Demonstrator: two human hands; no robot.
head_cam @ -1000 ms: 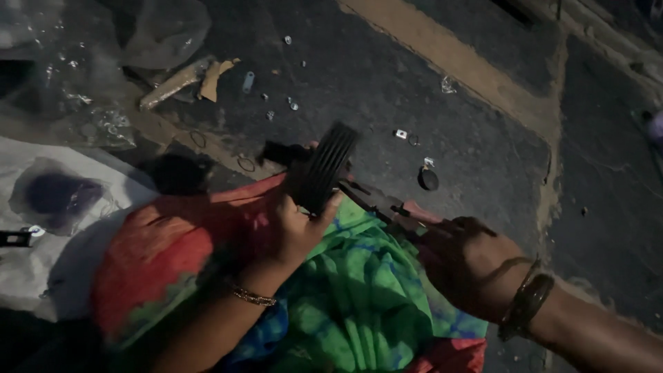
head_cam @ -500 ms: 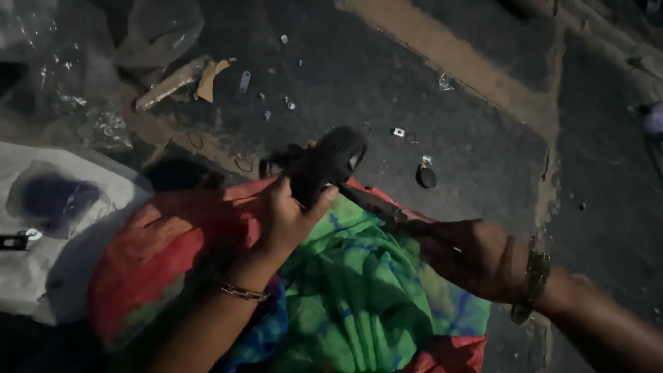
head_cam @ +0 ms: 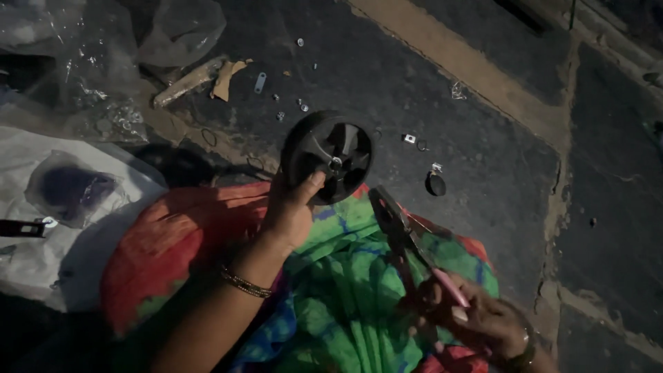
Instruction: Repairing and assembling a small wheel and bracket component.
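Observation:
My left hand (head_cam: 290, 211) holds a small black plastic wheel (head_cam: 330, 157) upright, spoked face turned toward me, thumb resting on its lower rim near the metal hub. My right hand (head_cam: 476, 321) grips the pink handles of a pair of pliers (head_cam: 400, 231), whose dark jaws point up toward the wheel and stop just short of it. Both hands hover over my lap, which is covered in bright red, green and blue cloth (head_cam: 345, 304).
Dark stone floor with pale joints (head_cam: 483, 76). Small screws, washers and a metal bracket (head_cam: 260, 83) lie scattered beyond the wheel. A small round black cap (head_cam: 435, 184) sits right of it. Clear plastic bags (head_cam: 69, 186), white sheeting and a wood scrap (head_cam: 186, 81) lie at left.
My left hand has turned the wheel from edge-on to show its spoked face. My right hand has drawn back toward me, with the pliers now raised and pointing at the wheel.

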